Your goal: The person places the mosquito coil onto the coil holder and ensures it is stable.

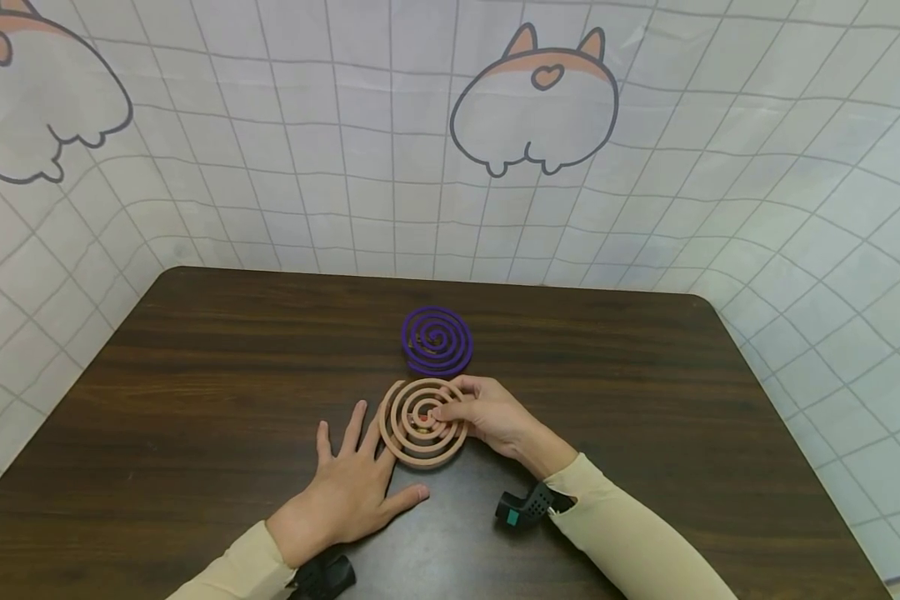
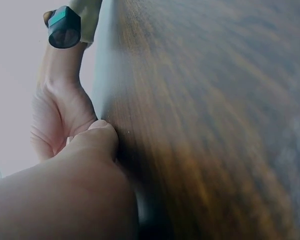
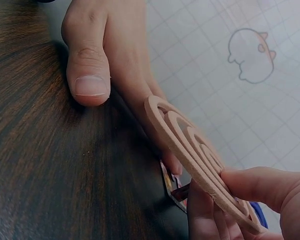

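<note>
A tan mosquito coil (image 3: 190, 167) is in my right hand (image 1: 495, 417), which pinches it near the centre, thumb on top and fingers underneath. In the right wrist view the coil tilts above the tabletop. My left hand (image 1: 352, 487) rests on the table with fingers spread and thumb pointing right. Some of its fingertips reach under the coil's left edge, where the coil hides them. Beneath the coil a flat, colourful printed piece (image 3: 167, 180) shows in part. Just beyond lies a purple mosquito coil (image 1: 437, 336), with small gold bits showing through its gaps.
The dark wood-grain table (image 1: 607, 375) has rounded far corners. Behind it hangs a white gridded curtain (image 1: 390, 125) with cartoon animal prints. A black wrist camera (image 1: 523, 507) sits on the right wrist, close over the tabletop.
</note>
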`<action>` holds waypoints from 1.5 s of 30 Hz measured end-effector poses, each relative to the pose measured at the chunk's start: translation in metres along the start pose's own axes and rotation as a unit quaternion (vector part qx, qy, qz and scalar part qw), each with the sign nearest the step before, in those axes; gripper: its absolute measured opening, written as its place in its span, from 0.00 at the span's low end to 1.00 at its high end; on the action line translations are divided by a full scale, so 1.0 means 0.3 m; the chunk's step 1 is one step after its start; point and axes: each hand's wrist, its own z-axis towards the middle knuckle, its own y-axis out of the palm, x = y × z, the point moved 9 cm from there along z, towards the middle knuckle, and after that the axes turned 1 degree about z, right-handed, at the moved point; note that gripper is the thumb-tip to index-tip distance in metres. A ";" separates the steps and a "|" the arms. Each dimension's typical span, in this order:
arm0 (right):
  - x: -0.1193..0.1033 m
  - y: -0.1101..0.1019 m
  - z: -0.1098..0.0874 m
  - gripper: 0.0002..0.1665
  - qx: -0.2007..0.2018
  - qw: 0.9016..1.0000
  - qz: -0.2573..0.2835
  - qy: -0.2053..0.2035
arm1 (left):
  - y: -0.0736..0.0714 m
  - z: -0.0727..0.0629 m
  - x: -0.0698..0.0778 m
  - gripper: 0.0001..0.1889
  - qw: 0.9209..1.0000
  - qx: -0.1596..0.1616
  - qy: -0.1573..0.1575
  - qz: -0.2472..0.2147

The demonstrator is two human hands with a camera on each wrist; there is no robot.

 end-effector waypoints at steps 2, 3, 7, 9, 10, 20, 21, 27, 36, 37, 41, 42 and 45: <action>0.004 -0.002 -0.001 0.12 0.000 1.000 -0.004 0.001 | 0.005 0.000 0.001 0.50 1.000 0.000 0.000 -0.001; 0.006 -0.003 -0.003 0.13 0.000 1.000 -0.005 0.002 | 0.008 0.000 0.001 0.50 1.000 0.000 -0.001 -0.002; 0.015 -0.007 -0.005 0.13 -0.001 1.000 -0.005 0.004 | 0.014 -0.003 0.002 0.50 1.000 0.000 -0.006 -0.009; 0.019 -0.008 -0.005 0.13 -0.002 1.000 -0.004 0.004 | 0.016 -0.005 0.002 0.50 1.000 0.000 -0.009 -0.013; 0.021 -0.009 -0.005 0.12 -0.002 1.000 -0.004 0.004 | 0.015 -0.008 0.003 0.50 1.000 0.001 -0.011 -0.015; 0.031 -0.009 -0.011 0.11 -0.009 1.000 -0.005 0.003 | 0.025 -0.018 0.004 0.49 1.000 0.005 -0.016 -0.017; 0.031 -0.008 -0.012 0.11 -0.011 1.000 -0.005 0.003 | 0.024 -0.019 0.004 0.49 1.000 0.005 -0.016 -0.015; 0.025 -0.006 -0.020 0.13 -0.013 1.000 -0.007 0.001 | 0.016 -0.032 -0.002 0.47 1.000 0.010 -0.017 -0.010; 0.026 -0.010 -0.025 0.13 -0.016 1.000 -0.006 0.001 | 0.020 -0.047 -0.009 0.46 1.000 0.005 -0.024 -0.008; 0.025 -0.011 -0.027 0.13 -0.016 1.000 -0.006 0.000 | 0.020 -0.048 -0.010 0.46 1.000 0.006 -0.025 -0.008; 0.026 -0.011 -0.032 0.11 -0.016 1.000 -0.005 0.000 | 0.018 -0.050 -0.012 0.45 0.999 0.007 -0.030 -0.007; 0.026 -0.010 -0.033 0.11 -0.018 1.000 -0.004 0.000 | 0.019 -0.050 -0.013 0.45 0.999 0.006 -0.032 -0.007; 0.028 -0.009 -0.035 0.11 -0.020 1.000 -0.003 0.001 | 0.027 -0.052 -0.010 0.46 0.999 0.000 -0.035 -0.007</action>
